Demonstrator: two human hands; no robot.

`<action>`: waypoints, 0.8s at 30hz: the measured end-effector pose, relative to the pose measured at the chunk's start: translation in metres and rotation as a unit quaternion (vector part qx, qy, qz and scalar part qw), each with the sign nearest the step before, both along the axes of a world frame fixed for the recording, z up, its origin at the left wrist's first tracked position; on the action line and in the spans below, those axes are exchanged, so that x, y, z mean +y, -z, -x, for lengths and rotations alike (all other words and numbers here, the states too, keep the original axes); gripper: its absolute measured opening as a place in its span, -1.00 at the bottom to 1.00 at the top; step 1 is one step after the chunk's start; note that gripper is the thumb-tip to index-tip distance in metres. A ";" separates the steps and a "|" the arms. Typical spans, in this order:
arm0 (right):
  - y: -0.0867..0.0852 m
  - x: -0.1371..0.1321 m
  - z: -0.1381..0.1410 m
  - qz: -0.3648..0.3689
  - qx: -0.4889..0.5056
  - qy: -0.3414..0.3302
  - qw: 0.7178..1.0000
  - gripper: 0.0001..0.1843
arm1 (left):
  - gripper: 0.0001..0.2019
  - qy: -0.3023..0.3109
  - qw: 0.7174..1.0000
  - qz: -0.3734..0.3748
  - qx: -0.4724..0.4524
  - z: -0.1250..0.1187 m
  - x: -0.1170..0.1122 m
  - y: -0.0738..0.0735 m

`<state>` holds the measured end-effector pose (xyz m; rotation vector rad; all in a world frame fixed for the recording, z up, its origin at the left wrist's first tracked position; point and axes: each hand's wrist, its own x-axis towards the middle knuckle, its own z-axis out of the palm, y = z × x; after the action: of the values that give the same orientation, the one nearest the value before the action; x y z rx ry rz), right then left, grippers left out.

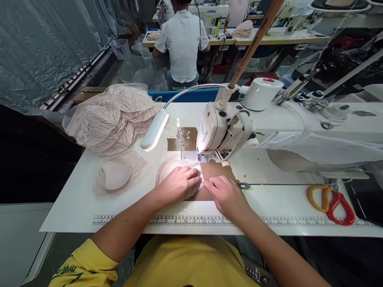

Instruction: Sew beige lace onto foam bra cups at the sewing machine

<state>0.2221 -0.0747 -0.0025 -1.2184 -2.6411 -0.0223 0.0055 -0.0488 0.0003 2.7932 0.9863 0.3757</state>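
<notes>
A beige lace bra cup piece (169, 166) lies under the needle area of a white sewing machine (209, 127), its scalloped edge reaching the presser foot. My left hand (179, 183) is on top of this piece, fingers together and bent over its right edge. At that same edge, my right hand (226, 195) pinches the fabric between thumb and forefinger, just in front of the needle. Brown tape patches cover the machine bed (218, 172) below both hands. What lies beneath my left palm is hidden.
A tall pile of lace pieces (110, 117) stands at the back left, with a single cup (117, 175) before it. A lamp (155, 129) hangs over the table. Scissors (332, 203) lie at right, and a printed ruler (185, 220) runs along the front. A co-worker (183, 44) sits ahead.
</notes>
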 end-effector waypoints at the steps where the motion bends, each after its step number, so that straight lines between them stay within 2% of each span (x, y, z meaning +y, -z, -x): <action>1: 0.000 0.000 0.000 -0.001 0.001 0.002 1.000 -0.61 | -0.64 -0.005 1.000 -0.004 0.005 0.000 0.001 0.000; 4: 0.000 -0.001 0.000 -0.004 0.006 0.007 1.000 -0.63 | -0.60 -0.008 0.999 -0.038 0.016 -0.002 0.002 0.001; 8: 0.003 -0.002 0.000 -0.014 0.023 0.010 1.000 -0.64 | -0.66 0.004 0.997 -0.074 0.023 -0.006 0.003 0.000; 14: 0.002 0.003 0.000 -0.020 0.033 -0.001 0.999 -0.67 | -0.62 -0.001 0.997 -0.068 0.023 -0.005 0.006 0.000; 24: -0.019 0.034 0.012 0.082 -0.048 0.014 0.995 -0.71 | -0.55 -0.006 0.996 -0.041 0.081 0.004 0.040 0.003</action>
<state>0.2106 -0.0411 0.0162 -1.3382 -2.7538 0.1369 0.0012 -0.0084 -0.0025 2.9314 1.0440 0.1988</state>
